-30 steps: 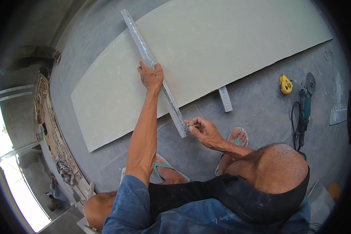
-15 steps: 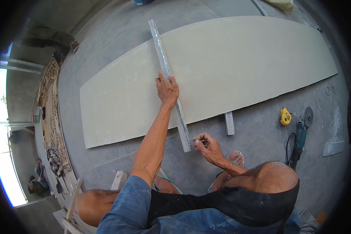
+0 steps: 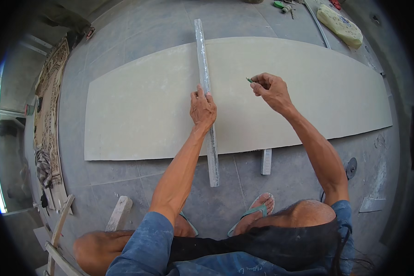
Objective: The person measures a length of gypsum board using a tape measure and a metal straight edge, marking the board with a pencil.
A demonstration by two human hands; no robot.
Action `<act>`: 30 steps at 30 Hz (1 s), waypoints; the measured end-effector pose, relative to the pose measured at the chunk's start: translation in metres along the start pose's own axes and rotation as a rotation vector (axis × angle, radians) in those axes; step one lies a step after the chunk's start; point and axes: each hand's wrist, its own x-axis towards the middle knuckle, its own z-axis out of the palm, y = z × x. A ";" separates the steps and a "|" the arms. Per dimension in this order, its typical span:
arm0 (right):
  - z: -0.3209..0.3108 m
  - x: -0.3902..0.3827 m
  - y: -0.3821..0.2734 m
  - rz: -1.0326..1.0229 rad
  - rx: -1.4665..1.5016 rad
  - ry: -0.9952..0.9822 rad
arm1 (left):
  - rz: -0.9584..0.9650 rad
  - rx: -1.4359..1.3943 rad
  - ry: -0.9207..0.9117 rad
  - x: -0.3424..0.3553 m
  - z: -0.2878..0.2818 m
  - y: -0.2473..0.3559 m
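Observation:
A long pale board with a curved far edge lies in front of me. Across it, from beyond the far edge to past the near edge, runs a scuffed metal straightedge bar. My left hand is closed on the bar near its middle, fingers along both sides, over the board. To the right of the bar, my right hand is raised over the board. Its thumb and fingers pinch a small green stub, like a short pencil; most of it is hidden in the fingers.
A pale block sticks out from under the board's near edge. On the right, a grinder's disc shows past my forearm. A yellowish bag lies at the far right. Wooden pieces and a patterned rug are on the left.
My right hand has moved from beside the bar's near end up and forward over the board, with the small stub. The bar now lies straighter; my left hand stays on it. The view has shifted.

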 end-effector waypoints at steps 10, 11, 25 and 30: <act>-0.013 0.172 -0.055 -0.363 -0.892 -0.224 | 0.001 -0.023 0.039 0.000 0.002 -0.009; -0.009 0.185 -0.050 -0.365 -0.892 -0.221 | 0.010 -0.027 0.048 0.001 0.003 -0.007; 0.091 0.245 0.020 -0.123 -0.302 0.080 | -0.037 -0.027 0.042 0.000 0.003 -0.006; 0.110 0.268 0.023 -0.167 -0.292 0.093 | 0.008 0.000 0.083 -0.001 0.007 -0.008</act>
